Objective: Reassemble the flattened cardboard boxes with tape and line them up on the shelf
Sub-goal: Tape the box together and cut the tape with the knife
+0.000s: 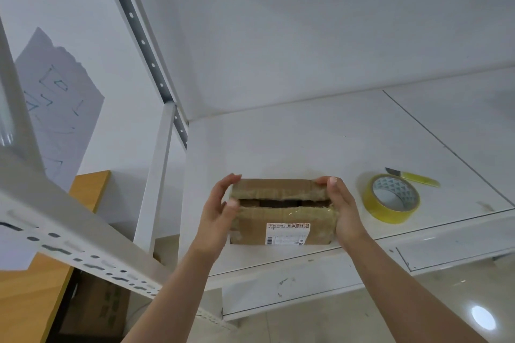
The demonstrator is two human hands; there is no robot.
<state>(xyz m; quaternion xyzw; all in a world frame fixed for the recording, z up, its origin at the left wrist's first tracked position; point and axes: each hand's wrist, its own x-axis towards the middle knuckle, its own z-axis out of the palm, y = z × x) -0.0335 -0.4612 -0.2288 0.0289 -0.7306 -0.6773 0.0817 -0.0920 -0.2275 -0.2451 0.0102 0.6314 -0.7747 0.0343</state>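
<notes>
A small brown cardboard box [281, 213] stands on the white shelf board [320, 142] near its front edge. Its top flaps leave a dark gap along the middle, old clear tape covers its edges, and a white shipping label faces me. My left hand [220, 210] grips the box's left end, fingers curled over the top, thumb at the gap. My right hand [344, 209] grips the right end the same way. To the right on the board lie a roll of yellow tape [391, 198] and, behind it, a yellow utility knife [415, 177].
White perforated shelf uprights [156, 172] rise at the left, and a slanted rail [69, 239] crosses the lower left. A wooden desk [30, 295] stands beside the rack with a cardboard box [97, 306] under it. A seam [446, 145] divides the shelf board at the right.
</notes>
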